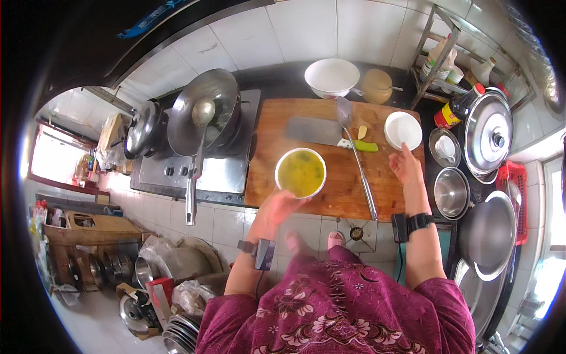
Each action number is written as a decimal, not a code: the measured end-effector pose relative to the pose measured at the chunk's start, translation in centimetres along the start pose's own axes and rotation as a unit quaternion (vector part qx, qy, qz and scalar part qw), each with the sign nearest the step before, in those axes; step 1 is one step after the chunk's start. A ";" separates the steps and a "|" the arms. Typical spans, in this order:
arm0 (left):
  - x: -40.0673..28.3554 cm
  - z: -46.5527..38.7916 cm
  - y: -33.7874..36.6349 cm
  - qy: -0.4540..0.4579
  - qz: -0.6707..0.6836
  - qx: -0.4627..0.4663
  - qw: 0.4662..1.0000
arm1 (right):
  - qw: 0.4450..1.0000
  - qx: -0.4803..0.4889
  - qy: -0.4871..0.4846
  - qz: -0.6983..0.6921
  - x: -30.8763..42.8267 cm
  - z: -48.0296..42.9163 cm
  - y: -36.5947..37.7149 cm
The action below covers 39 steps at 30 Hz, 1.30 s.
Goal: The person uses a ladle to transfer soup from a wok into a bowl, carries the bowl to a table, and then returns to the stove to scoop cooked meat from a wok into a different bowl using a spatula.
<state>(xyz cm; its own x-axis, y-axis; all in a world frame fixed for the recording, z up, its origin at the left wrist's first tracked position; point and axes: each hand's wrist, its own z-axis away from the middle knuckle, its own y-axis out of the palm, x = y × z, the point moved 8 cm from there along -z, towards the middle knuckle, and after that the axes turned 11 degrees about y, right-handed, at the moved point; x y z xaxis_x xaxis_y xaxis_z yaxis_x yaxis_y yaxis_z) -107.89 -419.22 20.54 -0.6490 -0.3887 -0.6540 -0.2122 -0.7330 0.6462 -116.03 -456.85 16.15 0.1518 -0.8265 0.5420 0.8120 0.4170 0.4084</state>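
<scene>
My left hand [280, 207] holds a white bowl of yellow-green soup [301, 173] by its near side, above the wooden cutting board [283, 132]. Fingers apart, my right hand [405, 166] is just below a small white bowl [403, 131] at the board's right; whether a fingertip touches its rim, I cannot tell. Between the hands a metal spatula [359, 163] lies lengthwise, across or beside the handle of a cleaver [315, 131] with a green and white grip. A pale yellow piece of food [362, 132] lies near the cleaver's handle.
Left of the board, a wok [181, 115] with a metal ladle [199, 146] sits on the gas stove [225, 177]. Behind the board stand a large white bowl [332, 76] and a tan bowl [376, 87]. Metal bowls [451, 193], a sauce bottle [457, 107] and a lidded pot [488, 132] crowd the right.
</scene>
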 end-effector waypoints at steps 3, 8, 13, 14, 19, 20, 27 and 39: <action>-1.8 1.8 0.9 0.022 0.009 0.008 1.000 | 0.917 -0.050 -0.093 0.385 -2.5 4.6 2.5; -5.0 6.5 1.4 0.036 -0.008 0.030 0.999 | 0.610 -0.059 -0.253 0.748 -8.4 11.3 6.9; -8.9 13.8 0.8 0.054 -0.042 -0.026 0.997 | 0.584 -0.100 -0.345 0.728 -8.6 11.4 6.7; -9.3 15.7 -0.1 0.050 -0.030 -0.051 0.997 | 0.571 -0.104 -0.361 0.730 -8.3 11.4 6.4; -12.3 23.1 -4.3 0.105 0.104 -0.064 0.987 | 0.633 -0.066 -0.405 0.656 -7.5 15.5 10.9; -13.3 24.7 -4.9 0.113 0.104 -0.073 0.985 | 0.649 -0.051 -0.413 0.637 -7.9 16.3 12.5; -20.9 33.1 -12.5 0.234 0.130 -0.083 0.960 | 0.700 0.067 -0.404 0.586 -14.0 21.8 26.2; -29.7 43.7 -32.9 0.387 0.122 -0.187 0.895 | 0.727 0.378 -0.285 0.497 -30.0 36.9 50.8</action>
<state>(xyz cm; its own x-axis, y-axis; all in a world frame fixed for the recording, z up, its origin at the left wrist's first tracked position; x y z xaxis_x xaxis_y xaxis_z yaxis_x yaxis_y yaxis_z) -113.52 -359.20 35.90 0.0874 -0.7265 -0.6816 0.2203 -0.6532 0.7245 -100.11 -396.88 47.78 0.0192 0.2268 0.9738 -0.1145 0.9680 -0.2232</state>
